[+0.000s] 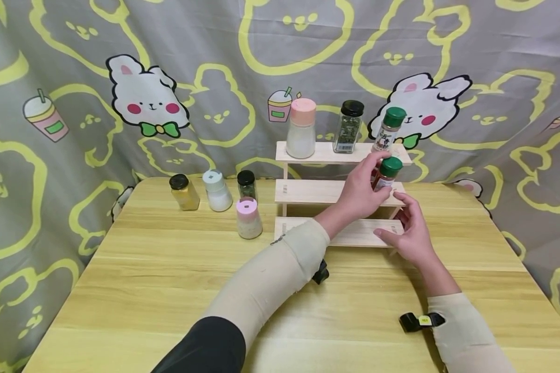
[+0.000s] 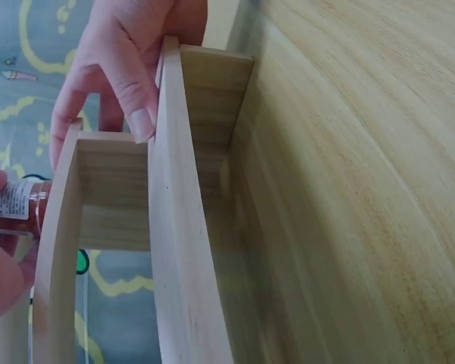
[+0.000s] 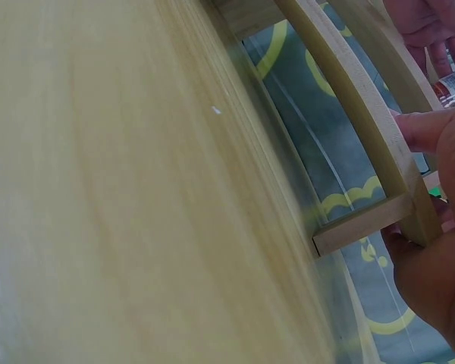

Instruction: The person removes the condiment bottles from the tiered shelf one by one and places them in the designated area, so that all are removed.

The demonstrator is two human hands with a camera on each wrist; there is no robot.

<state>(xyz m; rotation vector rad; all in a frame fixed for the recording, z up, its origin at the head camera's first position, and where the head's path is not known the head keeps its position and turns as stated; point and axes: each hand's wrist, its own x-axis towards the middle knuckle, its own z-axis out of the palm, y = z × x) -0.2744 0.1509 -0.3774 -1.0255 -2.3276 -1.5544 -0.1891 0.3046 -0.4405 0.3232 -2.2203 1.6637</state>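
My left hand [image 1: 360, 187] reaches across to the right end of a three-tier wooden rack [image 1: 308, 191]. It grips a green-capped spice jar [image 1: 391, 168] with reddish contents at the middle tier. In the left wrist view, the jar [image 2: 19, 206] shows a white label, with fingers above and below it. My right hand [image 1: 413, 233] holds the right end of the rack's lowest tier, thumb in front and fingers behind. Seen from the right wrist, this hand [image 3: 440, 280] wraps the end of the board [image 3: 371, 129]. Another green-capped shaker [image 1: 386, 132] stands on the top tier, just behind the left hand.
On the top tier also stand a pink-capped jar [image 1: 301, 129] and a black-capped herb jar [image 1: 348, 127]. Left of the rack, the table [image 1: 135, 269] bears a yellow jar [image 1: 185, 192], a pale-capped jar [image 1: 217, 191], a dark jar [image 1: 247, 184] and a pink-lidded jar [image 1: 249, 220]. A patterned curtain [image 1: 214, 41] hangs behind.
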